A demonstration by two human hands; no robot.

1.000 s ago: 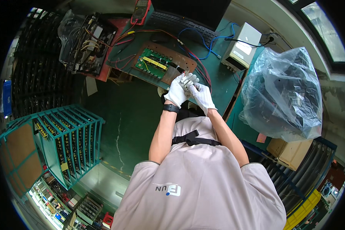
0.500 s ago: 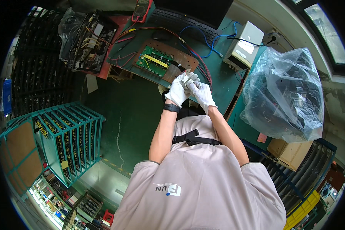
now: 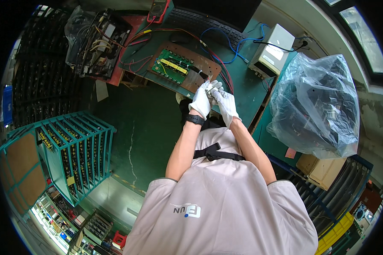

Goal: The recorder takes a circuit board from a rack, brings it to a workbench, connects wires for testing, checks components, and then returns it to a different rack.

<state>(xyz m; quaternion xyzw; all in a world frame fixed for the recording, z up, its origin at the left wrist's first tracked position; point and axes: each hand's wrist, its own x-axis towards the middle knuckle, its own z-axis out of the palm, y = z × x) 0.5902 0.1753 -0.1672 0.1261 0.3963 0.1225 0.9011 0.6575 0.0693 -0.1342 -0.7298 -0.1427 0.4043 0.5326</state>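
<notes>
Both hands wear white gloves and meet at the bench's front edge. My left hand [image 3: 200, 101] is closed, its fingers on a small pale connector-like piece [image 3: 214, 86] at the end of a dark cable bundle [image 3: 198, 72]. Against the same piece, from the right, my right hand [image 3: 225, 102] presses its bent fingers. The gloves cover much of the piece, so its exact kind is not clear. Just beyond the hands, a green circuit board [image 3: 171, 67] with yellow components lies on a brown perforated plate [image 3: 191, 53]; the cable runs from the board's side.
A red multimeter [image 3: 158, 10], a keyboard [image 3: 206, 26] and a white power box [image 3: 272, 52] stand at the back. Red and blue leads cross the green bench [image 3: 247, 78]. Bagged equipment [image 3: 315, 106] sits right; a rack of boards [image 3: 76, 153] stands left.
My left hand has shifted slightly right and turned more upright. My right hand stays close beside it, its fingers a little lower on the piece.
</notes>
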